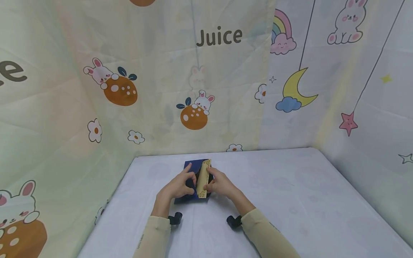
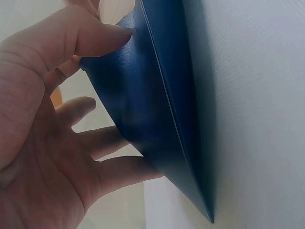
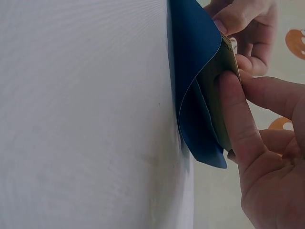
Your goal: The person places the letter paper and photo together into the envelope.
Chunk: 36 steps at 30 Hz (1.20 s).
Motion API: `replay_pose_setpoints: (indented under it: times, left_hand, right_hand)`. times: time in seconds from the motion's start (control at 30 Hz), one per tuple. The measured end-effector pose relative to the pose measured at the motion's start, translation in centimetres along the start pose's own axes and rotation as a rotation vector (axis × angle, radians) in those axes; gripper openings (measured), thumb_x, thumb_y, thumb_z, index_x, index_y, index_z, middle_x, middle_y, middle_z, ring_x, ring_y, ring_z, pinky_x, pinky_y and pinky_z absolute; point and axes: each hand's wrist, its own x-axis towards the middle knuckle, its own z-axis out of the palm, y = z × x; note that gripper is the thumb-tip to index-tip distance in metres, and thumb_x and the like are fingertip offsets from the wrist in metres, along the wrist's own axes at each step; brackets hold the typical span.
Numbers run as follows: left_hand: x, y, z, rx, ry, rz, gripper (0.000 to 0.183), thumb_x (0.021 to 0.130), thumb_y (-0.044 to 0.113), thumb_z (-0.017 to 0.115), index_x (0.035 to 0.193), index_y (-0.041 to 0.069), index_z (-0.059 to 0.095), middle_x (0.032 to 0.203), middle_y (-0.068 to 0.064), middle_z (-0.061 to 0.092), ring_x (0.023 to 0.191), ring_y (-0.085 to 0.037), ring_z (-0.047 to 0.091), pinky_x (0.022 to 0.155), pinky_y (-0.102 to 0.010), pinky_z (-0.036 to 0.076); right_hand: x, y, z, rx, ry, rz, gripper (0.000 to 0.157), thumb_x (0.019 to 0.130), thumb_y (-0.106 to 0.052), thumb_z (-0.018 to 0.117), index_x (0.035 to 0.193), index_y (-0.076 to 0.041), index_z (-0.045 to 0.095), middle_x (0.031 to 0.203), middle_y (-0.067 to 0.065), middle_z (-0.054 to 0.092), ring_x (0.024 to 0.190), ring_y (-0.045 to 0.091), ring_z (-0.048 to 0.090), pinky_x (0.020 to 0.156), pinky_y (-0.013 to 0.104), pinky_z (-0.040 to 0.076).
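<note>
A dark blue paper envelope (image 1: 197, 164) with a lifted flap lies on the white table, its opening facing up. A cream card with gold patterned ends (image 1: 203, 179) stands tilted at that opening, partly between the blue sides. My left hand (image 1: 177, 184) pinches the envelope's edge between thumb and a finger; in the left wrist view other fingers spread behind the blue sheet (image 2: 138, 95). On the card's right side, my right hand (image 1: 223, 184) grips it between thumb and fingers. The right wrist view shows the blue flap (image 3: 195, 43) curving beside the card (image 3: 217, 95). How deep the card sits is hidden.
White cloth covers the table (image 1: 290, 200). Printed curtains (image 1: 161, 118) with rabbits, oranges and flowers hang behind and along the sides. A black wrist mount (image 1: 175, 218) sits at the left cuff, and another black mount (image 1: 234, 222) at the right.
</note>
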Motion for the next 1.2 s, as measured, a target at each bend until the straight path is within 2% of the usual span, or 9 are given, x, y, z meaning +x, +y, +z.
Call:
replay_pose_setpoints:
  times: [0.07,0.17,0.4,0.9,1.1,1.2]
  left_hand:
    - [0.0,0.0,0.0,0.003,0.001,-0.001,0.031,0.076,0.004,0.082,0.092,0.023,0.064,0.176,-0.011,0.01,0.157,-0.048,0.022,0.116,-0.068,0.035]
    - [0.1,0.0,0.0,0.005,0.002,-0.003,0.032,0.076,0.004,0.082,0.091,0.024,0.063,0.176,-0.01,0.01,0.157,-0.047,0.022,0.116,-0.067,0.034]
    - [0.2,-0.1,0.1,0.011,0.001,-0.011,0.031,0.076,0.004,0.082,0.092,0.023,0.063,0.176,-0.011,0.012,0.158,-0.046,0.022,0.118,-0.065,0.032]
    - [0.1,-0.1,0.1,0.017,0.004,-0.014,0.031,0.076,0.003,0.082,0.093,0.021,0.063,0.176,-0.011,0.014,0.157,-0.047,0.023,0.118,-0.066,0.033]
    - [0.2,-0.1,0.1,0.013,0.005,-0.011,0.032,0.075,0.003,0.082,0.093,0.022,0.063,0.175,-0.011,0.015,0.157,-0.047,0.023,0.118,-0.066,0.032]
    - [0.2,-0.2,0.1,0.011,0.006,-0.011,0.032,0.075,0.003,0.082,0.092,0.023,0.063,0.175,-0.012,0.015,0.157,-0.048,0.023,0.118,-0.067,0.031]
  right_hand:
    - [0.0,-0.1,0.0,0.004,-0.002,0.005,0.089,0.087,-0.003,0.081,0.16,0.001,0.031,0.161,0.025,0.04,0.076,0.016,0.075,0.07,0.031,0.059]
    - [0.0,0.0,0.1,0.015,-0.01,0.009,0.089,0.087,-0.002,0.081,0.16,0.001,0.031,0.162,0.025,0.039,0.078,0.017,0.077,0.073,0.031,0.06]
    - [0.0,0.4,0.3,0.046,-0.038,-0.001,0.089,0.086,-0.001,0.081,0.16,0.001,0.031,0.145,0.027,0.055,0.082,0.02,0.078,0.074,0.033,0.062]
    - [0.3,0.6,0.7,0.05,-0.038,0.005,0.089,0.086,-0.001,0.081,0.16,0.002,0.031,0.16,0.025,0.04,0.083,0.018,0.077,0.075,0.031,0.062]
    - [0.3,0.3,0.8,0.063,-0.058,-0.012,0.088,0.087,0.001,0.08,0.16,0.003,0.031,0.134,0.025,0.062,0.083,0.02,0.078,0.074,0.032,0.062]
    - [0.5,0.3,1.1,0.078,-0.065,-0.01,0.087,0.087,0.002,0.079,0.159,0.003,0.031,0.13,0.024,0.064,0.083,0.02,0.078,0.075,0.033,0.062]
